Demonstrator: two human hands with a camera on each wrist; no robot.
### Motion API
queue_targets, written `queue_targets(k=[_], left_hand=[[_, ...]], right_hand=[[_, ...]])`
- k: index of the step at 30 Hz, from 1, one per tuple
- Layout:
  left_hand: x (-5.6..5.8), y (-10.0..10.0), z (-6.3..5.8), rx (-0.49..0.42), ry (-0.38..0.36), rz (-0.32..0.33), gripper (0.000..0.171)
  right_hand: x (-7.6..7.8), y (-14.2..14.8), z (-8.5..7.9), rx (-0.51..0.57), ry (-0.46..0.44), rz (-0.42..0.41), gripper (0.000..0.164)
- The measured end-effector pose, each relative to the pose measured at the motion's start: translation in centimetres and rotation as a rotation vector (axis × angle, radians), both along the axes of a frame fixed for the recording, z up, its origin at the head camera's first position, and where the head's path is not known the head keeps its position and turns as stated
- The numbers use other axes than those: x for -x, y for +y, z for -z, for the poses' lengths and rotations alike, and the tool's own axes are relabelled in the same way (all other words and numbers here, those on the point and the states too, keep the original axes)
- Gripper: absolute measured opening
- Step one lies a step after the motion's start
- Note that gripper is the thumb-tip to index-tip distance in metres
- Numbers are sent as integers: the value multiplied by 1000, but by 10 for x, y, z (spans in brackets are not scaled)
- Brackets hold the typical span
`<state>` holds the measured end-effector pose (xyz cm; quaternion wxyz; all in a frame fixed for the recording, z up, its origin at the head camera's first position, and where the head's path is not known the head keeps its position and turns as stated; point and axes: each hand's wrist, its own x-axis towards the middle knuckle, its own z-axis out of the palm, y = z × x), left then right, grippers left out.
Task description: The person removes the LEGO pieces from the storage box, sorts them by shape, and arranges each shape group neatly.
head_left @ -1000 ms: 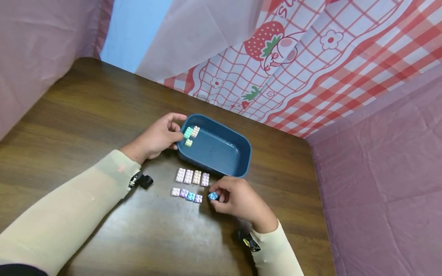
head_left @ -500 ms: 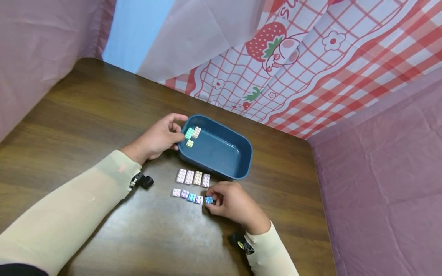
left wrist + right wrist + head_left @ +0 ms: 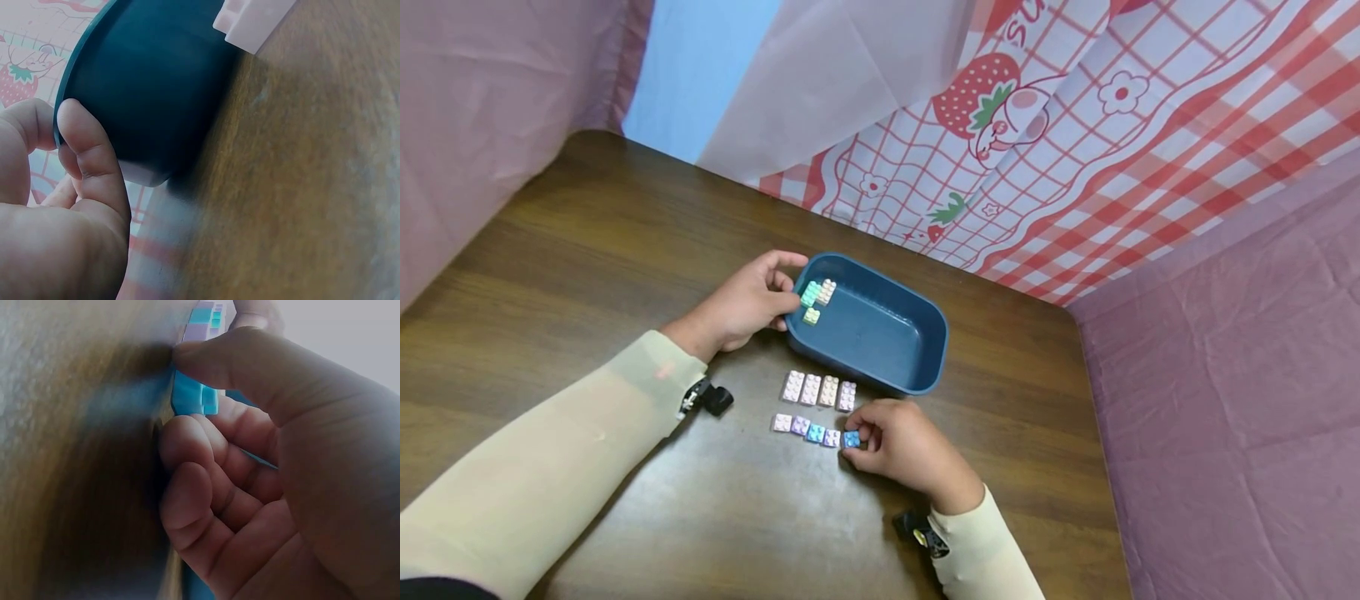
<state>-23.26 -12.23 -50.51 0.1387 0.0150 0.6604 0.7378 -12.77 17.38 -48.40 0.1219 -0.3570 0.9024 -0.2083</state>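
Observation:
My right hand [image 3: 904, 446] pinches a small blue toy brick [image 3: 851, 439] between thumb and fingers, low at the table. In the right wrist view the blue brick [image 3: 195, 395] shows beneath the thumb. It stands at the right end of a row of small square bricks, beside a lilac brick [image 3: 832, 437]. Behind that row lie longer bricks in pink, cream and lilac, such as a pink brick [image 3: 793, 386]. My left hand [image 3: 748, 302] grips the left rim of a dark blue tub [image 3: 887, 377], thumb over the edge. Inside the tub are a green brick [image 3: 811, 293], a cream brick [image 3: 826, 291] and a yellow-green brick [image 3: 812, 317].
The wooden table [image 3: 722, 508] carries the tub and both brick rows. A strawberry-print checked cloth [image 3: 925, 183] hangs along the back. Pink cloth [image 3: 1210, 375] walls off the right side, and more hangs at the left.
My right hand has moved left with the blue brick, bringing it from a gap to the end of the small-brick row. The left hand stays on the tub's rim.

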Motion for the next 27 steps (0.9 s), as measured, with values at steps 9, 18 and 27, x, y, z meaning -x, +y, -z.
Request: queue_targets(k=[9,18,27], left_hand=[[0,0,2,-12,7,-2,66],[-1,-1,1,-16,14,-6,66],[-3,1,2,-13,11,-13,67]], right_hand=[[0,2,1,22,-20,1,26],[1,5,-3,76,-74,-19,33],[13,8,-29,98,-73,-33,37]])
